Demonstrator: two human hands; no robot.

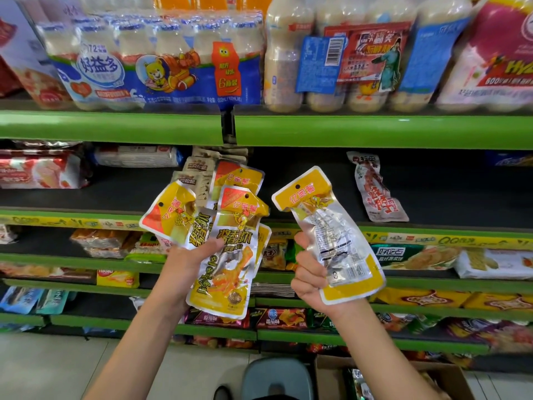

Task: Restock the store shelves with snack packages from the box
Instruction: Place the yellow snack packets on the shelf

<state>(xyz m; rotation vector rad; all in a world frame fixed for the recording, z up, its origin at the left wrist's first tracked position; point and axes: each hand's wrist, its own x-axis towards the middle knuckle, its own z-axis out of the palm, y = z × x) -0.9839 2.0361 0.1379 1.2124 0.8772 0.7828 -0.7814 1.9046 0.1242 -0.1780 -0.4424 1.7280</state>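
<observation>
Both hands full at the shelf
My right hand (310, 272) gripped one yellow pack (334, 238); my left hand (187, 259) held a bunch (222, 243). I should lay packs flat.

The blue six-bottle drink pack (161, 67) on the top shelf reads "好益多", with "6瓶装" on its orange tag; the yellow snack pouches (227, 255) in the left hand (187, 261) read "亿家馨" and "酱香"; the pouch (331, 235) in the right hand (310, 272) reads "亿家馨"; a green packet (403, 255) reads "好吃点".
</observation>
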